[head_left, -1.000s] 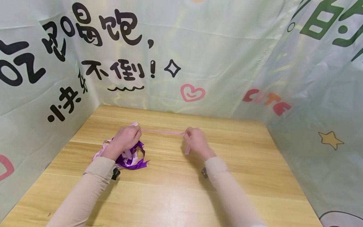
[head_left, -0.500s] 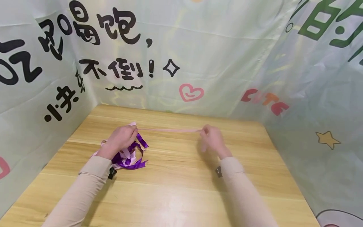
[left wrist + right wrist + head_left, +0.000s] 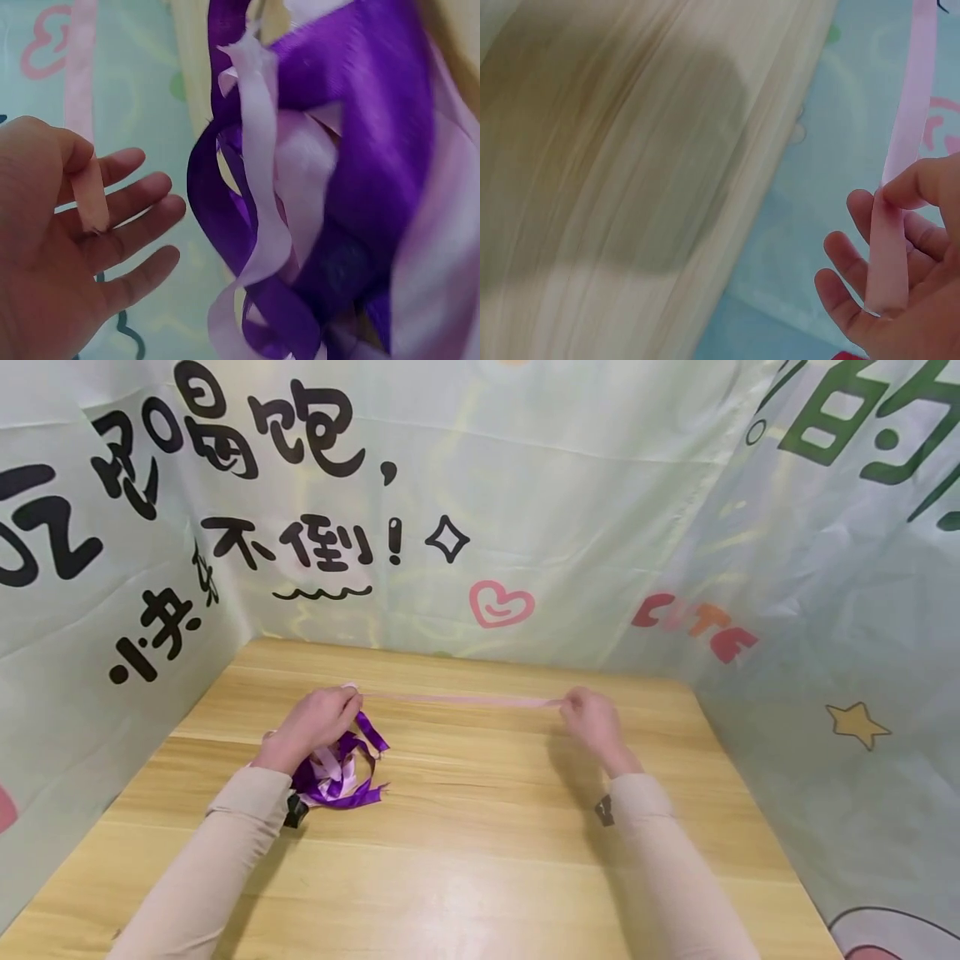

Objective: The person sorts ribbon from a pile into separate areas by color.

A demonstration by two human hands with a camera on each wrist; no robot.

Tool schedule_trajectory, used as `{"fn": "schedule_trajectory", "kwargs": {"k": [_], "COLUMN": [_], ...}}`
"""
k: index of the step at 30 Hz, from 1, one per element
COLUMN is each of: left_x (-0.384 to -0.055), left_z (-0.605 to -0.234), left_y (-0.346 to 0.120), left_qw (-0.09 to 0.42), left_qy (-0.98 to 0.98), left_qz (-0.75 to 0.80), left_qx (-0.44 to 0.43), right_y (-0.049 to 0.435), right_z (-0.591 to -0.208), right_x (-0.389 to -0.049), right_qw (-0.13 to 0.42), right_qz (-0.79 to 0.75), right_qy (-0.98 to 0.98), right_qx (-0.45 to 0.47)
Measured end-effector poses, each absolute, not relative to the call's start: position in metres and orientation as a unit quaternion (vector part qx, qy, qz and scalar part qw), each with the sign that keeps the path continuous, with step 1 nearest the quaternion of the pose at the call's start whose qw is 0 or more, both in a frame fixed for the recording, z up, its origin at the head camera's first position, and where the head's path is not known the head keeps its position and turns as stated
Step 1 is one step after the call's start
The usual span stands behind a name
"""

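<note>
A narrow pink ribbon (image 3: 465, 699) stretches nearly straight between both hands above the table. My left hand (image 3: 318, 722) pinches it near one end with thumb and forefinger; in the left wrist view a short cut tail (image 3: 91, 202) hangs below the thumb. My right hand (image 3: 596, 722) pinches the other end. In the right wrist view the ribbon's loose end (image 3: 887, 277) lies over the fingers, which are loosely spread. Below and beside the left hand lies a tangled pile of purple and light pink ribbons (image 3: 330, 785), partly hidden by that hand and wrist.
The wooden table (image 3: 465, 860) carries the pile on its left half. Printed cloth walls (image 3: 585, 527) rise behind it and along both sides. A dark wrist-worn device (image 3: 296, 811) sits under the left cuff, another (image 3: 603, 811) under the right.
My right hand has moved right, away from the left hand, and the pink ribbon's stretch between them has lengthened. The left hand has shifted only slightly, and more purple ribbon shows beside it.
</note>
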State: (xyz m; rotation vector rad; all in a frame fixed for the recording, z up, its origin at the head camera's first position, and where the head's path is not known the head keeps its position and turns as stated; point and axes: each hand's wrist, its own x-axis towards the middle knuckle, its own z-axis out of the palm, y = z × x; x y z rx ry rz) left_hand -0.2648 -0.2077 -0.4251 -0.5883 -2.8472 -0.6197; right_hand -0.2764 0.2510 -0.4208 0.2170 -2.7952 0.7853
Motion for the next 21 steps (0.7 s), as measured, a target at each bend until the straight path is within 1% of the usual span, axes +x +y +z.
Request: {"fn": "schedule_trajectory", "kwargs": {"k": [5, 11, 17, 21], "left_x": [-0.279, -0.301, -0.315, -0.322], "left_z": [-0.429, -0.441, -0.449, -0.45], "left_y": [-0.204, -0.196, -0.181, -0.174], "left_qw": [0.056, 0.057, 0.03, 0.028], "left_qy": [-0.949, -0.944, -0.943, -0.942], "left_qz": [-0.254, -0.29, -0.314, -0.325], "left_qx": [-0.176, -0.147, -0.108, -0.081], "right_y": [0.269, 0.286, 0.293, 0.295], "right_z": [-0.42, -0.426, -0.435, -0.439], "right_x": [-0.279, -0.287, -0.298, -0.304], "right_qw": [0.114, 0.087, 0.08, 0.067], "right_qz": [0.277, 0.32, 0.346, 0.363], "right_qy": [-0.952, -0.943, -0.935, -0.929], "right_qx": [0.063, 0.034, 0.0, -0.025]}}
